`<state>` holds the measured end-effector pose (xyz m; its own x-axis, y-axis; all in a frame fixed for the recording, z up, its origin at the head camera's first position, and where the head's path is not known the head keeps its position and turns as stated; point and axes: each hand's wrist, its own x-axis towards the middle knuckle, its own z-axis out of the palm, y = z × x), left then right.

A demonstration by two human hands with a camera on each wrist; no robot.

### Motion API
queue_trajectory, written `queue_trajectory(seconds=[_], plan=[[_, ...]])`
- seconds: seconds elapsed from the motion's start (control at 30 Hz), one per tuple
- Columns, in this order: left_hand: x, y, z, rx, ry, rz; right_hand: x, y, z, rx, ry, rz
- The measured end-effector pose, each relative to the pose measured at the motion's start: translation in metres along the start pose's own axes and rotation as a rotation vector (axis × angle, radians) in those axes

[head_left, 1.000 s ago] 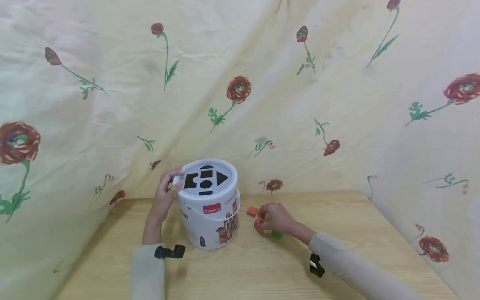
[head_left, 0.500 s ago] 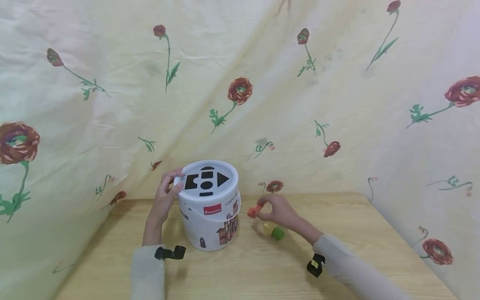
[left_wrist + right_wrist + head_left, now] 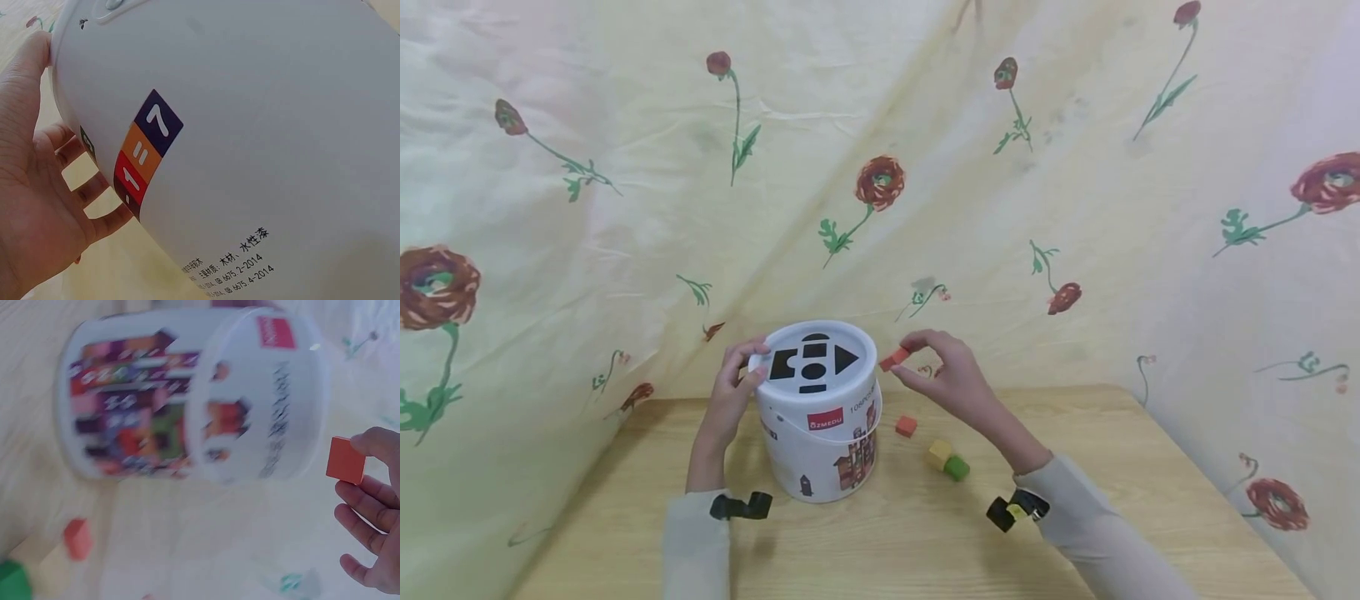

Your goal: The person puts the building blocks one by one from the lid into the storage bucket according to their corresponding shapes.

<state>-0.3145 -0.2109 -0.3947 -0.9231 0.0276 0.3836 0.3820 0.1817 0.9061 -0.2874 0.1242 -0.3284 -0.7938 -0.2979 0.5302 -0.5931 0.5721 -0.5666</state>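
Observation:
My left hand [image 3: 732, 392] holds the left side of a white lidded bucket [image 3: 820, 454], with fingertips on the edge of its lid [image 3: 782, 392]. Dark cut-outs in the lid include a triangle, a circle and a rectangle. In the left wrist view, the fingers [image 3: 111, 219] spread along the bucket's curved wall. My right hand [image 3: 955, 379] pinches an orange-red block [image 3: 345, 460] between thumb and fingers, raised beside the lid's right edge. Below it on the table lie a second red block [image 3: 906, 426], a yellow block [image 3: 938, 454] and a green block [image 3: 957, 467].
The bucket stands on a wooden table [image 3: 880, 550], its thin white handle [image 3: 827, 438] hanging across the front. A floral cloth [image 3: 970, 208] hangs behind the table and at both sides. Black camera mounts sit at both wrists.
My right hand has lifted a red block off the table and carried it up and left to the lid's height. The yellow block has come into sight. My left hand stays on the bucket.

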Motion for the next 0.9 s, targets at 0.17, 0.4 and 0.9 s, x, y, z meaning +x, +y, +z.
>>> queue_trajectory(seconds=[0.17, 0.4, 0.9], plan=[[0.001, -0.003, -0.001, 0.006, 0.001, 0.006, 0.009, -0.027, 0.005, 0.038, -0.025, -0.064], [0.0, -0.003, -0.001, -0.01, -0.001, 0.019, 0.018, -0.052, 0.017, 0.045, -0.071, -0.093], [0.001, -0.002, -0.002, -0.007, -0.004, 0.014, 0.026, -0.074, 0.041, -0.077, -0.189, -0.012]])
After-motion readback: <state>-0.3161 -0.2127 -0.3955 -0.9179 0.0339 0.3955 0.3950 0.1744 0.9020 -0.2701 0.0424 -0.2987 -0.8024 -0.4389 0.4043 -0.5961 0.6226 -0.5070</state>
